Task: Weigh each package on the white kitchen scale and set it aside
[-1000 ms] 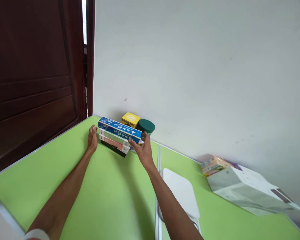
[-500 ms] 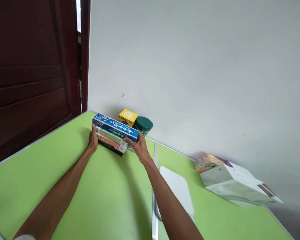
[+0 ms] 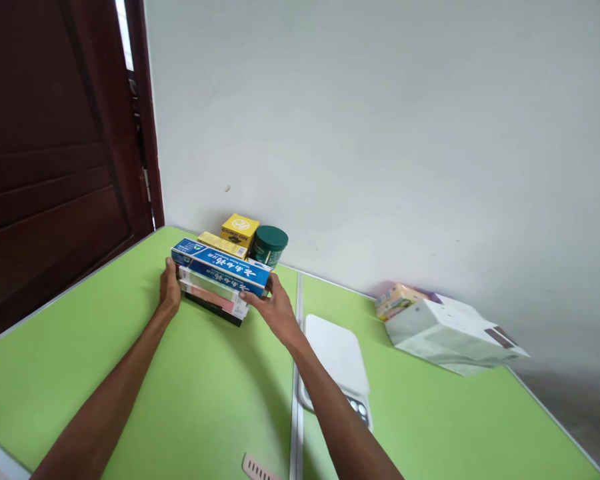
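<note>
A stack of slim boxes is held between my two hands. On top lies a blue toothpaste box (image 3: 220, 267); under it come a pale and pink box (image 3: 207, 297) and a black one (image 3: 213, 311). My left hand (image 3: 170, 291) presses the stack's left end, fingers mostly hidden behind it. My right hand (image 3: 275, 308) grips the right end, thumb on the near side. Just behind the stack are a flat yellow box (image 3: 223, 244), a yellow cube-shaped box (image 3: 240, 229) and a tub with a dark green lid (image 3: 271, 239).
Right of the seam (image 3: 297, 353) in the green table (image 3: 195, 393) lies a white scale (image 3: 335, 350), partly under my right forearm. Farther right, a large white box (image 3: 445, 337) leans by a small colourful box (image 3: 399, 301). A pinkish strap (image 3: 257, 468) lies at the near edge of view.
The view has shifted, bringing the strap and the scale's buttons into sight. The stack sits slightly lower relative to the things behind, and the flat yellow box now shows. Both hands keep their hold.
</note>
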